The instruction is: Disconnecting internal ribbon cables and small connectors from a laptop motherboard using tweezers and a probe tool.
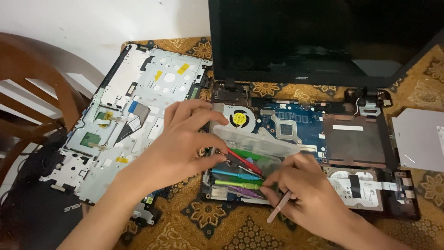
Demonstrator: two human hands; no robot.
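Observation:
A clear plastic case (259,141) of small coloured screwdrivers lies open on the exposed base of a dismantled black laptop (356,139). My left hand (182,141) pinches the red-handled screwdriver (244,162) at its left end, lifting it from the case. Below it lie a blue screwdriver (236,175), a lime green one (236,184) and a purple one (245,190). My right hand (307,190) rests on the case's right side, fingertips by the green handle, and grips a thin pale stick-like tool (279,207) pointing down-left.
The laptop's removed top cover (134,106) lies upside down at left. A grey optical drive (418,139) sits at right, the hard drive (358,187) in the base. The screen (323,37) stands up behind. A wooden chair (32,78) and black bag (37,208) are far left.

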